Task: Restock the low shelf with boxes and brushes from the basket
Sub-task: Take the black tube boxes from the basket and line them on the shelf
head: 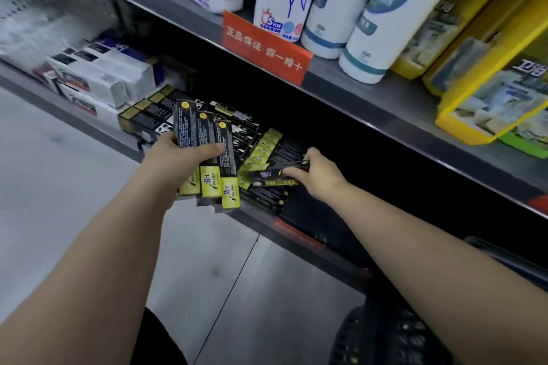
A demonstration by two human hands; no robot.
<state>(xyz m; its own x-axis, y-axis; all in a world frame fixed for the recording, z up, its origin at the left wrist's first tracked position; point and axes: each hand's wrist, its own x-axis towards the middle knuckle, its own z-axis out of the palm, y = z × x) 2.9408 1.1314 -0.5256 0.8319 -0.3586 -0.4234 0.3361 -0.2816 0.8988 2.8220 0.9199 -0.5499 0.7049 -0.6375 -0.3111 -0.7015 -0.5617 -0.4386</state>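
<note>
My left hand (181,154) grips a fan of three black-and-yellow brush packs (207,154) just in front of the low shelf (261,221). My right hand (318,170) pinches one more black-and-yellow pack (274,178) lying flat over the stack of the same packs (267,151) on the shelf. Black-and-gold boxes (148,115) lie on the shelf to the left of the packs. The dark basket (394,335) sits at the bottom right, under my right forearm; its contents are hidden.
White boxes (98,77) fill the low shelf further left. The shelf above (355,92) carries paper rolls, yellow packages and a red sign (267,50). Grey floor tiles (59,187) lie to the left and below. The shelf's depth behind the packs is dark.
</note>
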